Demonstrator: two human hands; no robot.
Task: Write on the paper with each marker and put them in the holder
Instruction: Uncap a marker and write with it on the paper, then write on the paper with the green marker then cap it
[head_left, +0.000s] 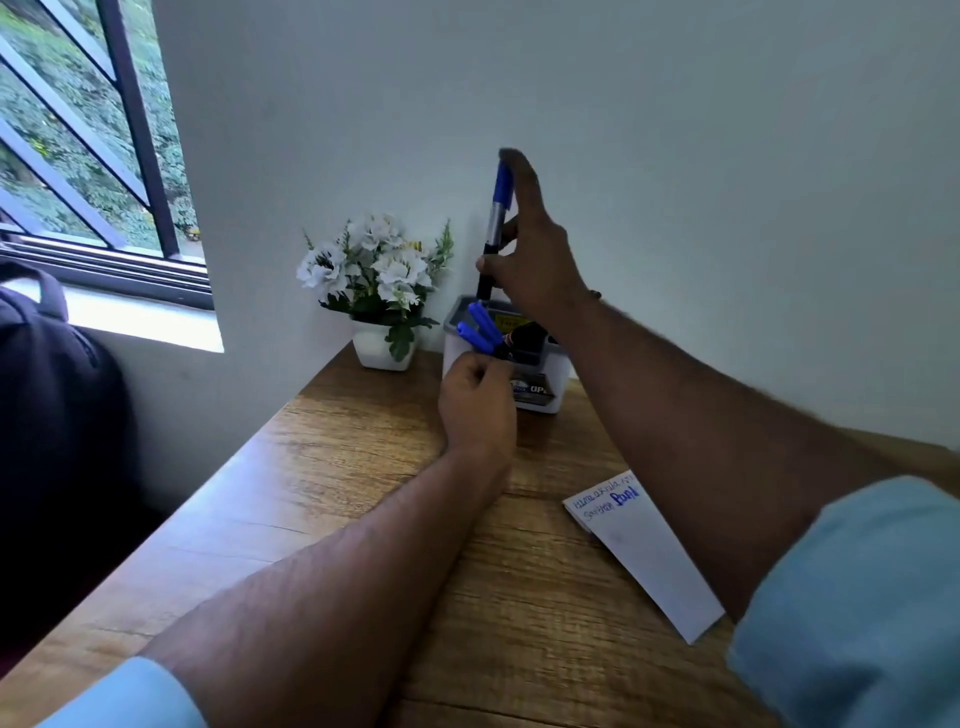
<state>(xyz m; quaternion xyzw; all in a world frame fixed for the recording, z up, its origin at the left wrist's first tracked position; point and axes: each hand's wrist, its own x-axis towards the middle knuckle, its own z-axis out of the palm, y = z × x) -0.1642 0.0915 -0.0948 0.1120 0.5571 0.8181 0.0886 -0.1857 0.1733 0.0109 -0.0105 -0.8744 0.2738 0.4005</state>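
My right hand (530, 249) holds a blue-capped marker (496, 218) upright, cap at the top, its lower end at the rim of the white holder (545, 382) by the wall. The index finger lies along the cap and the thumb pinches the dark barrel. Two more blue-capped markers (480, 325) lean out of the holder toward the left. My left hand (475, 400) is curled at the holder's left front, fingers around those two markers' lower ends. The white paper (644, 551), with blue writing at its top, lies on the desk partly under my right forearm.
A white pot of white flowers (376, 286) stands just left of the holder against the wall. The wooden desk (363, 467) runs toward me. A dark backpack (52, 415) sits at the far left below a barred window (88, 130).
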